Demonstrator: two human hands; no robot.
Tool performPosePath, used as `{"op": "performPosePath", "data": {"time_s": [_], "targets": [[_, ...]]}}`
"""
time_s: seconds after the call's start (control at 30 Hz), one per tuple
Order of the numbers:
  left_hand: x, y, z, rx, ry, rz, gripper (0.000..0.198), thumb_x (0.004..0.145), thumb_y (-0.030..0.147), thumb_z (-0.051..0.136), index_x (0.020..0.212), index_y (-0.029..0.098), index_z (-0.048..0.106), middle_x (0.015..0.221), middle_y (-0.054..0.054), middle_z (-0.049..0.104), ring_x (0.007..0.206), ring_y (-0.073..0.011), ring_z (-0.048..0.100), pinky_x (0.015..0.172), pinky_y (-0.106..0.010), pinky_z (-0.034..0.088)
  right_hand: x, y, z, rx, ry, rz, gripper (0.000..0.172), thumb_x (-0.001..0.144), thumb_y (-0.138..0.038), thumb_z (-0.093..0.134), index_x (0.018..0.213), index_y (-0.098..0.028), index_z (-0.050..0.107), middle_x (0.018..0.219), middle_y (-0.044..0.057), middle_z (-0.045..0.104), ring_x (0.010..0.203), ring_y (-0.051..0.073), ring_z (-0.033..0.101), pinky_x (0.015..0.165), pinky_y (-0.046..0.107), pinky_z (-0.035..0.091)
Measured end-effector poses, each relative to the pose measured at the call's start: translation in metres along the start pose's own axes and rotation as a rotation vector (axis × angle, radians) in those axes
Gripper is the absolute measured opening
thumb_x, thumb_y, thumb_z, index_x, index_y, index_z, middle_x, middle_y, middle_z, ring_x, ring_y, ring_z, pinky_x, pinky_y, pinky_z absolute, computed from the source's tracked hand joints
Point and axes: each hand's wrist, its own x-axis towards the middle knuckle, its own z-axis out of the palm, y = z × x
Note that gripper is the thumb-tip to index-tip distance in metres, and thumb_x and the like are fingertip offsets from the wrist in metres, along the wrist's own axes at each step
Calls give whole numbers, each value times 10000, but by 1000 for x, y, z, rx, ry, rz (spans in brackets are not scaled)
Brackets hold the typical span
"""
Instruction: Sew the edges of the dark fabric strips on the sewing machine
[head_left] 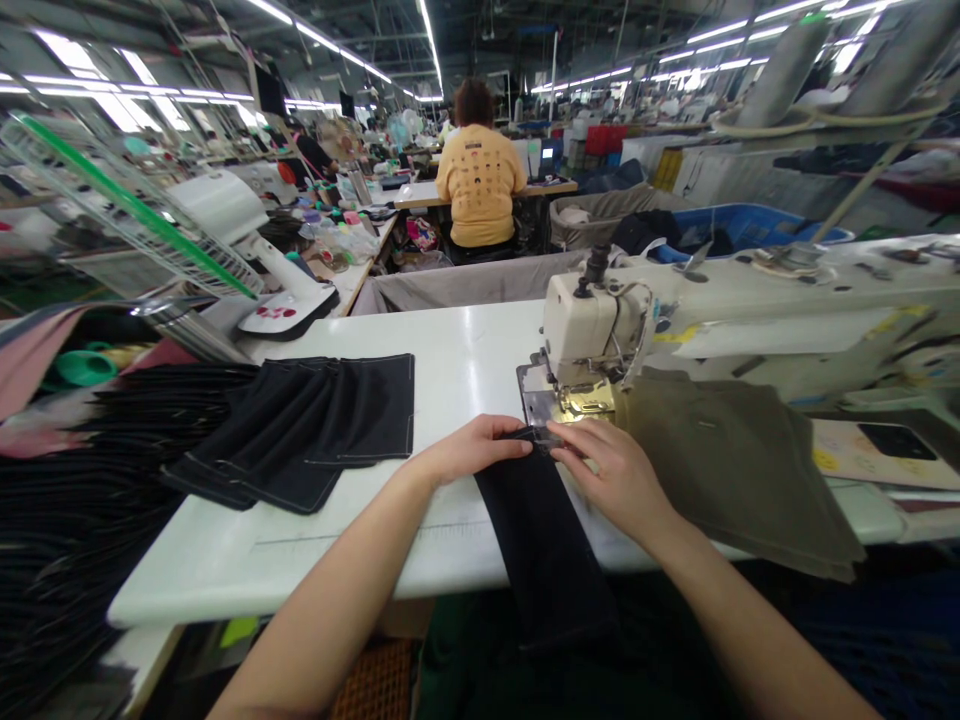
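A long dark fabric piece (544,540) hangs over the front edge of the white sewing table (450,375) toward my lap. My left hand (484,447) pinches its far end, thumb on top. My right hand (604,465) grips the same end from the other side, fingers close to the metal plate under the needle. Just beyond my fingers is the head of the sewing machine (592,325); the fabric's exact place relative to the needle is hidden. Several black stitched fabric panels (367,410) lie fanned out to the left of my hands.
Olive fabric pieces (735,470) lie right of the needle, near a phone (896,441). A large pile of dark fabric (82,500) fills the left side. A white fan (217,205) stands behind it. A person in a yellow top (480,185) sits ahead, facing away.
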Motion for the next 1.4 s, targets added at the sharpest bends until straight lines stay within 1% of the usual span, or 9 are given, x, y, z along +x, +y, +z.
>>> {"op": "performPosePath", "data": {"time_s": [0.13, 0.3, 0.37, 0.5, 0.67, 0.87, 1.0, 1.23, 1.4], "targets": [[0, 0, 0, -16, -2, -10, 282, 798, 414, 690, 910, 155, 686, 842, -10, 668, 782, -162, 572, 767, -289, 435, -2, -1, 2, 37, 15, 6, 253, 996, -273, 524, 1180, -228, 692, 1029, 82, 728, 942, 231, 674, 860, 408, 553], [1, -3, -1, 12, -2, 7, 266, 809, 402, 685, 903, 153, 695, 820, -2, 664, 761, -154, 565, 742, -280, 424, -3, -6, 2, 118, 79, 66, 222, 985, -293, 555, 1139, -246, 708, 1020, 68, 731, 930, 216, 678, 844, 376, 558], [1, -2, -1, 11, 3, 14, 250, 804, 391, 689, 889, 156, 698, 823, -1, 669, 767, -154, 565, 750, -280, 423, -3, -7, -1, 111, 93, 77, 207, 982, -286, 561, 1118, -247, 712, 1001, 63, 733, 912, 214, 677, 831, 372, 554], [1, 0, 0, -68, 13, 18, 234, 782, 370, 702, 902, 168, 699, 893, -10, 692, 822, -164, 580, 793, -288, 436, -1, -5, -6, 19, 62, 46, 207, 971, -259, 572, 1123, -223, 707, 984, 69, 733, 901, 225, 671, 833, 393, 539], [0, 0, 0, -47, 22, 8, 242, 787, 383, 702, 884, 161, 695, 858, -14, 683, 805, -166, 577, 766, -288, 444, -3, -3, -8, -51, 7, 24, 237, 968, -253, 571, 1169, -211, 689, 1037, 81, 720, 930, 237, 665, 845, 404, 531], [1, -1, 0, -46, 26, 0, 276, 789, 400, 704, 921, 158, 704, 904, -25, 700, 851, -182, 600, 810, -306, 462, -5, -3, -8, -64, -12, 24, 241, 973, -257, 561, 1171, -209, 688, 1034, 82, 719, 930, 236, 663, 845, 407, 534], [1, 0, 0, -17, 30, 1, 269, 790, 406, 700, 901, 161, 699, 876, -19, 696, 827, -177, 596, 792, -299, 460, -2, -4, -9, -68, -17, 21, 243, 975, -274, 552, 1161, -222, 700, 1020, 80, 724, 923, 239, 671, 827, 407, 540], [1, 0, -1, -18, 17, 8, 252, 799, 395, 686, 888, 159, 692, 839, -1, 669, 786, -156, 568, 770, -283, 433, -3, -4, -10, -52, -40, 14, 248, 973, -262, 554, 1171, -208, 694, 1016, 83, 717, 931, 242, 662, 830, 407, 539], [1, 0, -1, -6, 21, 2, 261, 800, 407, 683, 876, 157, 689, 815, 1, 655, 769, -154, 559, 739, -276, 426, -5, -2, -9, -52, -19, 29, 250, 970, -262, 556, 1176, -229, 694, 1008, 80, 716, 928, 238, 663, 844, 405, 537]]}}
